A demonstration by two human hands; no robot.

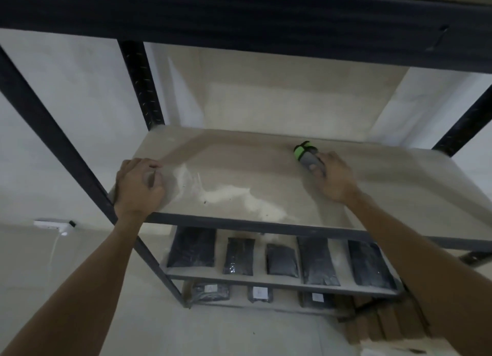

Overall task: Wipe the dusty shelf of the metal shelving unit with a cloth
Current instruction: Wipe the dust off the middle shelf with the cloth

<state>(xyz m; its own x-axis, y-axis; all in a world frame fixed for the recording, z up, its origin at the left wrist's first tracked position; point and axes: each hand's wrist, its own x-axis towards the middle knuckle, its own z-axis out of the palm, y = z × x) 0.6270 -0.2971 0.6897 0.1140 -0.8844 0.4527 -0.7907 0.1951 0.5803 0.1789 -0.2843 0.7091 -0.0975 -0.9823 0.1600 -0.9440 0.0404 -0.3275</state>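
Grey-green cloth [307, 155] is clamped in the right hand [336, 179] for wiping the shelf [239, 169], steadied by the half-curled, empty left hand [139, 185].

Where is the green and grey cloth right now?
In the head view, the cloth sits right of centre toward the back of the dusty shelf, gripped by the right hand.
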